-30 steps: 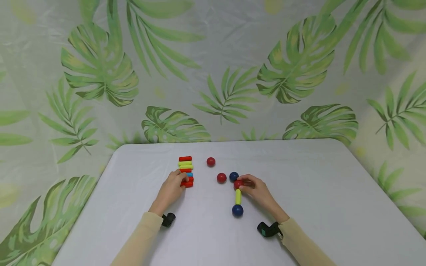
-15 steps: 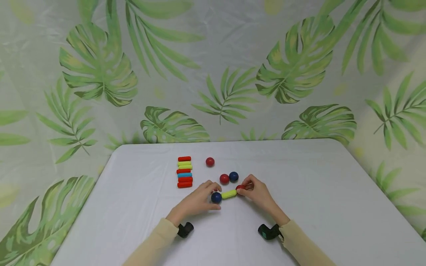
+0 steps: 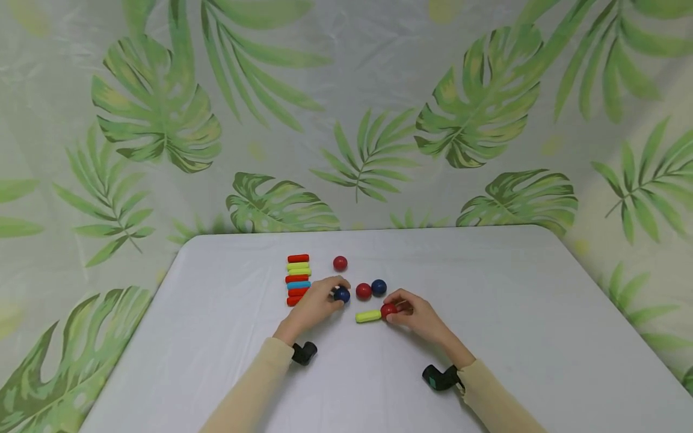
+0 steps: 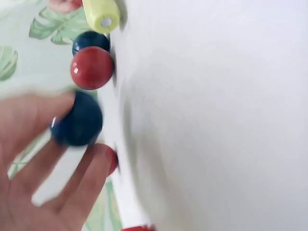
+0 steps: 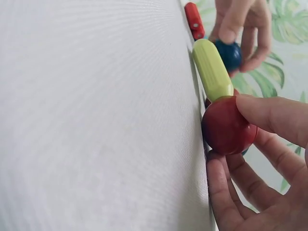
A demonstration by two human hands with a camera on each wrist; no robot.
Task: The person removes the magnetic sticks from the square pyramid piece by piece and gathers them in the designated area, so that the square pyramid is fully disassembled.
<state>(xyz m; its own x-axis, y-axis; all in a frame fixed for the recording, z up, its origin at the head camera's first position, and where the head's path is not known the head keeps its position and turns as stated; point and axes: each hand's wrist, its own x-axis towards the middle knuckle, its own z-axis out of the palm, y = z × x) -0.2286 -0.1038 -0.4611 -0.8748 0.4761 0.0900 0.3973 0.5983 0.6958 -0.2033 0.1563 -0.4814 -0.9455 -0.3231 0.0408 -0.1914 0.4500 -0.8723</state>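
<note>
My left hand (image 3: 319,299) pinches a dark blue ball (image 4: 79,120) between thumb and fingers, just left of the loose balls. The right hand (image 3: 414,313) grips a red ball (image 5: 230,126) low at the tabletop. From that red ball a yellow-green rod (image 3: 369,316) sticks out to the left, its end joined to the ball. The rod's free end, with a small silvery disc (image 4: 106,21), shows in the left wrist view and faces the left hand's side. Behind the rod a red ball (image 3: 364,291) and a blue ball (image 3: 379,287) sit side by side.
Left of the hands lies a column of red, yellow-green and blue rods (image 3: 298,266), its lower part partly behind the left hand. A lone red ball (image 3: 340,263) rests farther back. The white table (image 3: 514,300) ends at a leaf-patterned cloth (image 3: 379,90).
My left hand left the rod column, took the blue ball at the rod's end and pulled it off, up and left. The right hand swung its red ball and rod round to point left.
</note>
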